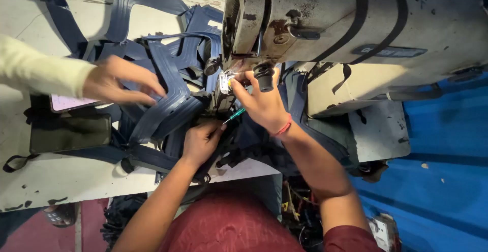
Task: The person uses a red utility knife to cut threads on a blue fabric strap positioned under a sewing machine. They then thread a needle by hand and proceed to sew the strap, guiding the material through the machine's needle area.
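While the right hand (262, 104) fingers the needle area of the sewing machine (325, 23), left hand (203, 140) pinches a green-handled tool (235, 115) over navy straps (168, 99) just below; next move likely needs steady tool placement at the needle.

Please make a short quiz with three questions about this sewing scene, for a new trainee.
1. True or false: the right hand is up at the needle area of the sewing machine.
2. What does the left hand hold? A) a thin green-handled tool B) scissors C) a phone
3. Whose hand rests on the dark blue padded straps at the left?

Key:
1. True.
2. A.
3. Another person's hand, in a cream sleeve, reaching in from the left edge.
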